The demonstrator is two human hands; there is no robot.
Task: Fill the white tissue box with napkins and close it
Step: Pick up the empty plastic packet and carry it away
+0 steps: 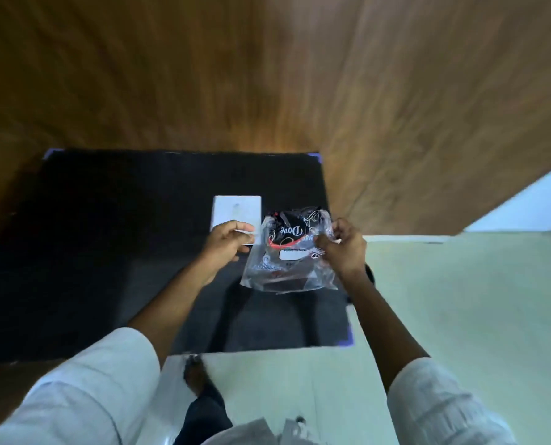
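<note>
The head view looks steeply down on a black mat [113, 252] spread over a tabletop, with wood-grain panelling [267, 69] filling the upper part of the frame and a pale green floor [460, 300] at the lower right.

Near the centre of the frame, slightly above the hands, the white tissue box [235, 211] lies flat on the mat, its broad face upward; its lower edge is hidden behind the left hand. Whether it is open or closed cannot be told from here.

The left hand [227, 240] sits just below and over the lower edge of the box, fingers loosely curled, with a thin white edge showing between thumb and forefinger. Whether that edge belongs to the box or to a napkin is unclear.

Just right of the box, a clear plastic napkin packet [288, 255] printed in black, red and white, with the word "Dove" upside down, is raised above the mat. It looks crumpled, and the dark mat shows through its lower part. The right hand [343, 248] is closed on the packet's right upper edge, fingers pinched into the plastic.

Both forearms reach in from the bottom of the frame, each with a white sleeve [85, 390] rolled to the elbow. Dark trousers and one foot [200, 380] show at the bottom centre.
</note>
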